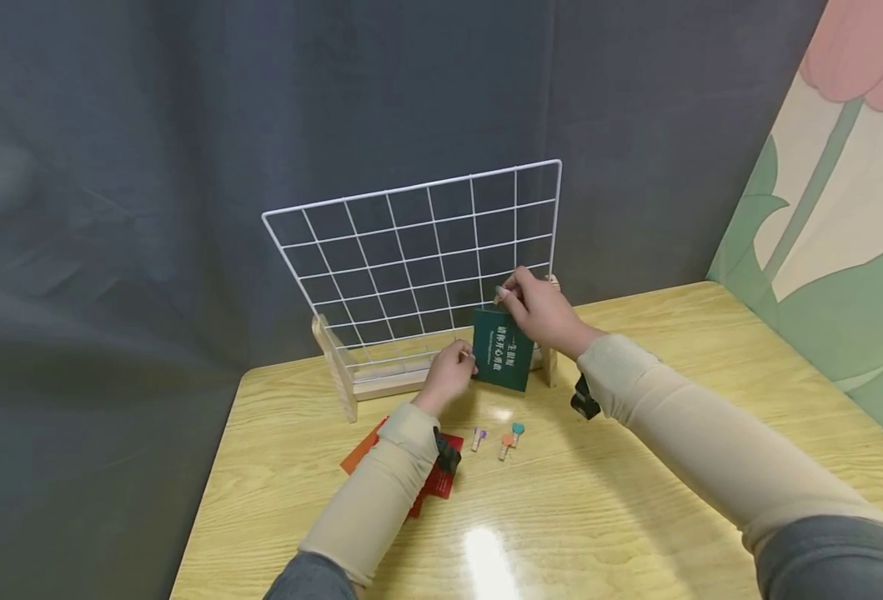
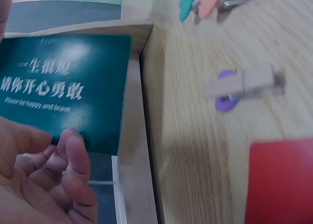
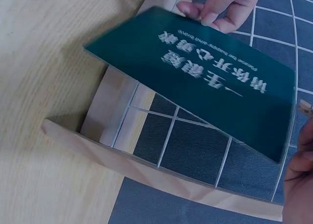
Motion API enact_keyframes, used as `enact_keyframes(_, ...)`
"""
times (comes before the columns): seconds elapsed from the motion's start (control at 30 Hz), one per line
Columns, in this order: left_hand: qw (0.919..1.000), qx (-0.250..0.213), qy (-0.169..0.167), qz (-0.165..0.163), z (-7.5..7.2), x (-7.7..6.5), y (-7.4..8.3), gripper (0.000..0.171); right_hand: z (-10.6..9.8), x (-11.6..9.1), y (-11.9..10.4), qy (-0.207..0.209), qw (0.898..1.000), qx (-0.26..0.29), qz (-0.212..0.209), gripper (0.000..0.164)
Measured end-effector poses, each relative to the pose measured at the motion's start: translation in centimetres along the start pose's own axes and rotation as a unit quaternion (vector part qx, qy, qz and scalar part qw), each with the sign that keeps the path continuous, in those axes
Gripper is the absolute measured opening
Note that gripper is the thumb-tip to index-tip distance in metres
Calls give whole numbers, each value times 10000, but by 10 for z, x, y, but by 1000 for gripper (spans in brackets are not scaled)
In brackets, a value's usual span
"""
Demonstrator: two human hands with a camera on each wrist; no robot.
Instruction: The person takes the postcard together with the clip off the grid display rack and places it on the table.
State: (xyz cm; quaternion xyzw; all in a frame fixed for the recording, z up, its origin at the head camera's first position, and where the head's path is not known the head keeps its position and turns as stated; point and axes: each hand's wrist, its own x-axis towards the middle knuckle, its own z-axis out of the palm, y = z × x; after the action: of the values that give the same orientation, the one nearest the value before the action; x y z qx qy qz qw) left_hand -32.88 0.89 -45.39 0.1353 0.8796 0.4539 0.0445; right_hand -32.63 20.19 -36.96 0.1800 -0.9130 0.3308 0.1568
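Observation:
A dark green card (image 1: 502,362) with white lettering is held up in front of the right part of a white wire grid (image 1: 411,250). My left hand (image 1: 449,377) pinches the card's side edge between thumb and fingers, as the left wrist view shows closely. At the card's top edge, my right hand (image 1: 544,312) pinches a small wooden clothespin (image 3: 306,108). Only part of that clothespin shows past the fingers. In the right wrist view the card slants across the grid, close in front of its wires.
The grid stands in a wooden base (image 1: 388,386). Before it on the table (image 1: 561,517) lie small clothespins with purple (image 1: 479,438), orange (image 1: 505,446) and teal (image 1: 518,432) tops. Red cards (image 1: 444,479) and an orange card (image 1: 362,450) lie partly under my left forearm.

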Motion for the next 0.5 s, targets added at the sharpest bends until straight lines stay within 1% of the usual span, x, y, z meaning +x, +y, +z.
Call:
enact_keyframes(0.07,9999,81,-87,-25,-3,-1,-1,14,1,0,1,-29,9999,60,85,21)
enact_keyframes(0.17,9997,149,-169,26,-8,-2,-4,14,4,1,1,-85,9998,113,164,21)
enact_keyframes(0.33,9998,99,-157,68,-13,-3,-10,15,8,4,4,-193,9995,204,174,21)
enact_keyframes(0.5,9996,143,-187,133,-18,-3,-14,18,10,6,7,-158,9996,206,119,20)
